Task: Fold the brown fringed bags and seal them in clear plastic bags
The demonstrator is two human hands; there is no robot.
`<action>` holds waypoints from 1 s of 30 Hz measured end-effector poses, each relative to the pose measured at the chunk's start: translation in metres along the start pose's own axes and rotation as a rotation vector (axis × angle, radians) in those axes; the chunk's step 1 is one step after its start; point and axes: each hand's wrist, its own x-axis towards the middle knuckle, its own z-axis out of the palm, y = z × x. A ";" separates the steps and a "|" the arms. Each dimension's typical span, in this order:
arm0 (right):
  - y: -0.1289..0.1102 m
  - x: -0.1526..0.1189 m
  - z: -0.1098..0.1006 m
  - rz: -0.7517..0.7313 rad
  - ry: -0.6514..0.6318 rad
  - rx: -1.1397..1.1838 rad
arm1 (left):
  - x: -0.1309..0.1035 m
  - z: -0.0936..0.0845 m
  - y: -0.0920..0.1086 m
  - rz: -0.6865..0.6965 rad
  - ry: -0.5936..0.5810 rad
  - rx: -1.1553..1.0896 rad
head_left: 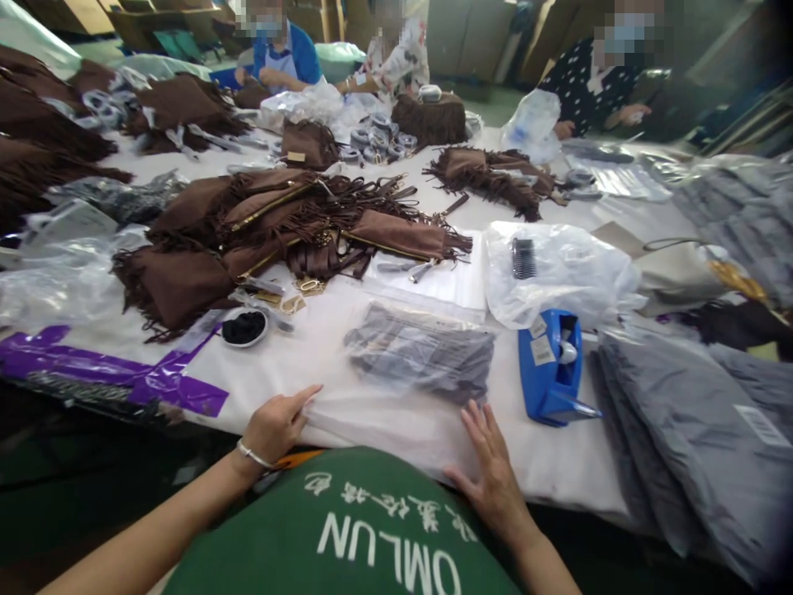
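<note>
In front of me on the table lies a clear plastic bag (427,351) with something grey and folded inside. Its loose, see-through end stretches toward my body. My left hand (277,423), with a bangle at the wrist, is closed at the left corner of that loose end and appears to pinch the plastic. At the bag's right side, my right hand (492,471) rests with fingers spread, their tips touching the plastic near the grey content. A blue tape dispenser (536,372) stands just to the right of the bag.
Brown fringed bags (186,281) are heaped at the left. A small white dish (245,328) holds something black. Grey packed bags (694,430) are stacked at the right edge. A black comb (524,258) lies on white plastic. Several people sit across the table.
</note>
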 end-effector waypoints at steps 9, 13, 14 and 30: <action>-0.004 -0.016 0.027 0.001 0.135 -0.006 | 0.053 -0.028 0.043 0.319 0.057 0.004; -0.010 -0.013 0.023 0.011 0.066 -0.036 | 0.071 -0.020 0.078 0.430 -0.015 0.012; -0.012 -0.012 0.021 0.015 0.034 -0.047 | 0.074 -0.016 0.084 0.455 -0.044 0.012; 0.038 0.004 0.057 -0.162 0.561 0.045 | 0.103 0.021 0.157 0.641 -0.381 -0.633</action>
